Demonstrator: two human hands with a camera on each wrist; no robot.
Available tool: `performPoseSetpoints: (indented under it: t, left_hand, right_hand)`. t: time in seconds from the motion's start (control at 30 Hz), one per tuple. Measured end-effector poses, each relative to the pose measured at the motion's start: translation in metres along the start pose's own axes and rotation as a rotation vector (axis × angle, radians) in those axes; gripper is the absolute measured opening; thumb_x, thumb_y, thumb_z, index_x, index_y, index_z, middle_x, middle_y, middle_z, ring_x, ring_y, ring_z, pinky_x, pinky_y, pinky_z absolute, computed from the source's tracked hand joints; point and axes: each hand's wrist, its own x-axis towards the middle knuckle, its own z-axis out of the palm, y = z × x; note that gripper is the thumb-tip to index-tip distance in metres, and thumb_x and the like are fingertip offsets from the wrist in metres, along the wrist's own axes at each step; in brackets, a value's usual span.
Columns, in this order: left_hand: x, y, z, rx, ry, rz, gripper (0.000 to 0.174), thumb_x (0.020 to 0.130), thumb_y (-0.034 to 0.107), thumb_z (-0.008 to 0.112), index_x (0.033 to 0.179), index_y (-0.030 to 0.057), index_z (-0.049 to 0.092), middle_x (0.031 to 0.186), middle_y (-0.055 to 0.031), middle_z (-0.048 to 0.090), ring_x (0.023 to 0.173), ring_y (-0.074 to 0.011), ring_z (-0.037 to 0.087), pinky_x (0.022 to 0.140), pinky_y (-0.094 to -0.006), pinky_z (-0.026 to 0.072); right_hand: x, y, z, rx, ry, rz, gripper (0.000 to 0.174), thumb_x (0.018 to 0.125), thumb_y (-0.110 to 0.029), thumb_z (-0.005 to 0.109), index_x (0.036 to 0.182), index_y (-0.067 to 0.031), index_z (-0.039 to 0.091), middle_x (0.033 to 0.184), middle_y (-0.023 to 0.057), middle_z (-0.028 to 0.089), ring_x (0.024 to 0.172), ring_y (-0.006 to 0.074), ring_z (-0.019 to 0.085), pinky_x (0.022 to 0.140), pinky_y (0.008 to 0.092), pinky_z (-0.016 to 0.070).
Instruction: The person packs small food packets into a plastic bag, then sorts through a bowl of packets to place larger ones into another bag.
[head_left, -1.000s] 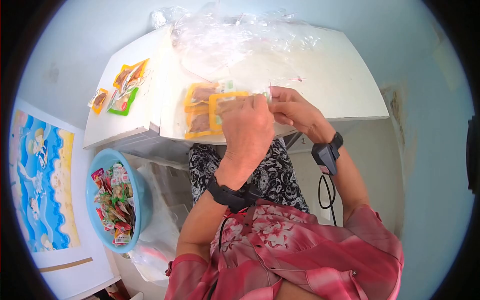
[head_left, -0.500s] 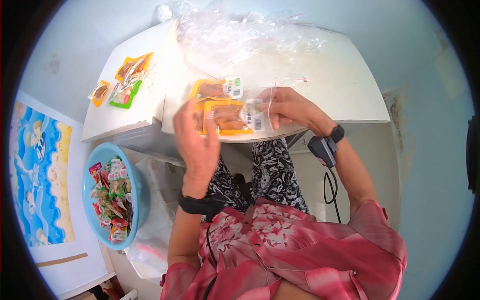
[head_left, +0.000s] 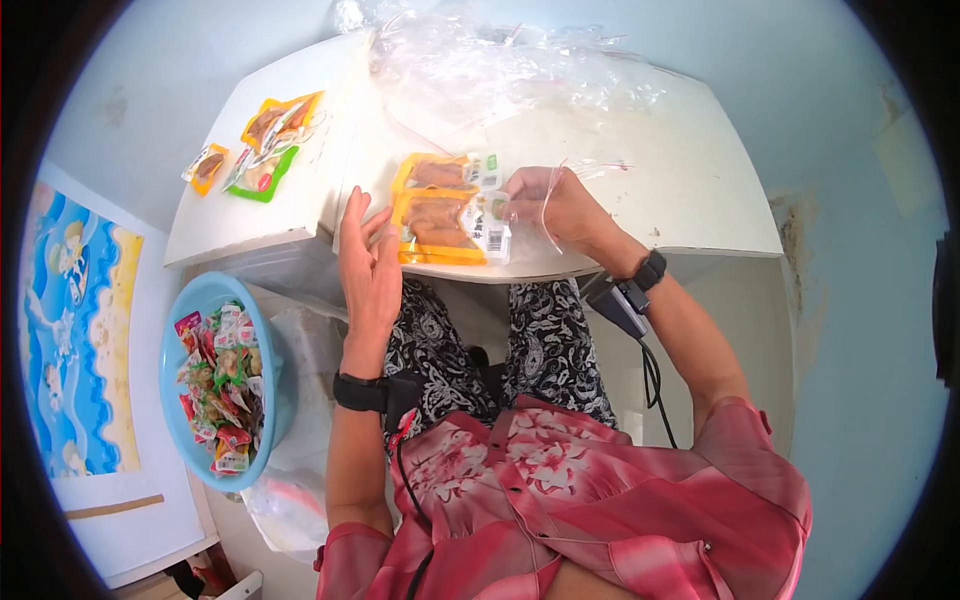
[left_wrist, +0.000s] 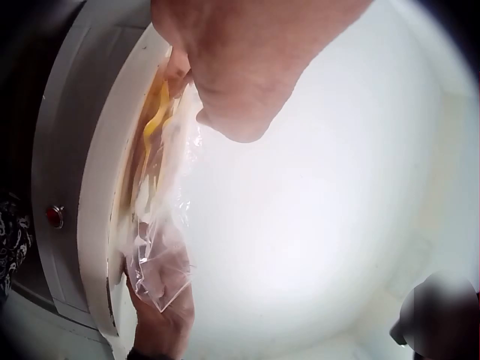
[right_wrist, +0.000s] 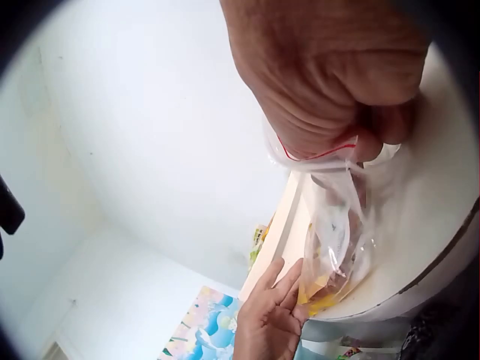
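Yellow-edged snack packets of brown food lie in a clear zip bag (right_wrist: pixel 337 225) at the table's front edge. The front snack packet (head_left: pixel 437 222) overlaps another packet (head_left: pixel 440 172) behind it. My right hand (head_left: pixel 565 208) reaches through the bag's mouth, thumb and fingers pinching the white printed end of the front packet. In the right wrist view, the bag's red-lined mouth lies across the knuckles. My left hand (head_left: pixel 368 265) stands upright at the packets' left end, fingers straight and spread, palm facing them.
Several clear plastic bags (head_left: pixel 500 70) are heaped at the back of the white table (head_left: pixel 690 190). More packets (head_left: pixel 270 150) lie on the left side surface. Below it, a blue basin (head_left: pixel 275 400) holds many small colourful packets.
My left hand has come off the packets, swung left and now stands beside their left end. The front packet has slid left inside the bag, with my right hand following it.
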Motion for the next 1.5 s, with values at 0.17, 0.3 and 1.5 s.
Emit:
performPoseSetpoints:
  t: [0.17,0.3,1.5]
  left_hand:
    - [0.004,-0.010,0.000,0.070,-0.064,0.055,0.065,0.098,0.010,0.063,0.155,-0.0023,0.036,0.146,-0.0252,0.053,0.129,-0.0319,0.058,0.108,-0.0418,0.0476]
    - [-0.001,-0.005,-0.001,0.261,0.015,0.257,0.058,0.096,0.008,0.065,0.149,-0.0031,0.044,0.136,-0.0242,0.059,0.123,-0.0336,0.061,0.103,-0.0418,0.0515]
    - [0.074,0.130,-0.068,0.346,0.115,0.641,0.024,0.096,0.002,0.053,0.112,-0.0039,0.069,0.116,-0.0176,0.073,0.114,-0.0274,0.068,0.101,-0.0350,0.0510]
  right_hand:
    - [0.000,0.000,0.004,-0.265,0.081,-0.081,0.017,0.088,-0.015,0.081,0.089,-0.0008,0.073,0.082,0.0017,0.072,0.079,0.0097,0.064,0.071,0.0282,0.0508]
    - [-0.013,-0.005,0.002,-0.294,0.189,-0.125,0.021,0.089,-0.018,0.079,0.100,-0.0011,0.077,0.091,0.0054,0.076,0.086,0.0117,0.066,0.079,0.0288,0.0532]
    - [-0.066,0.004,-0.017,0.431,0.640,-0.306,0.010,0.100,-0.013,0.068,0.105,-0.0039,0.068,0.079,0.0024,0.066,0.056,0.0017,0.047,0.048,0.0189,0.0344]
